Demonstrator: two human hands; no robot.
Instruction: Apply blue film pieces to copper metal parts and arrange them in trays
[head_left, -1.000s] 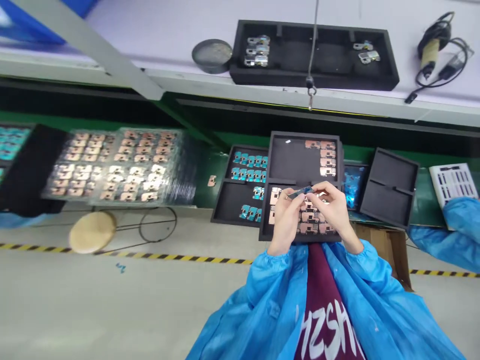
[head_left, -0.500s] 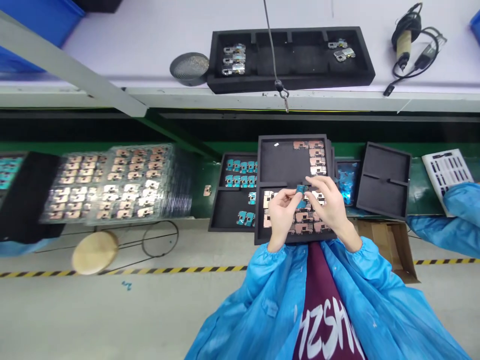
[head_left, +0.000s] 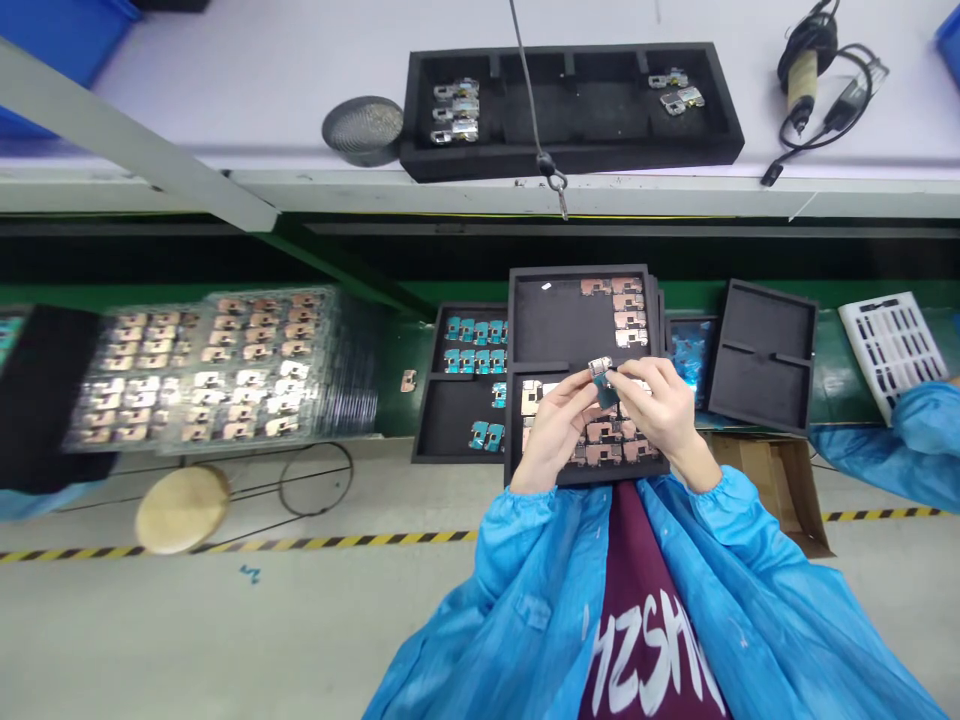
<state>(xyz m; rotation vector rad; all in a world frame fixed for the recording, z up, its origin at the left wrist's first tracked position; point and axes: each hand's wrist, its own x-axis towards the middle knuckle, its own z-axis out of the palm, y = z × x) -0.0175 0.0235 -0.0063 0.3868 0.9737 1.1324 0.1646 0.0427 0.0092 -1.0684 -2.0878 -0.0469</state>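
Left hand point(head_left: 553, 432) and right hand point(head_left: 654, 410) pinch a metal part point(head_left: 600, 369).

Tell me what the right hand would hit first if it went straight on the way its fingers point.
The right hand would most likely meet the small metal-and-blue part it already pinches, though depth is hard to judge here.

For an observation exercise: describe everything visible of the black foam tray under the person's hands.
The black foam tray is rectangular, with two compartments. The far one holds copper-coloured metal parts along its top and right edges; the near one holds rows of them, beneath the left hand and right hand. It lies on a green bench.
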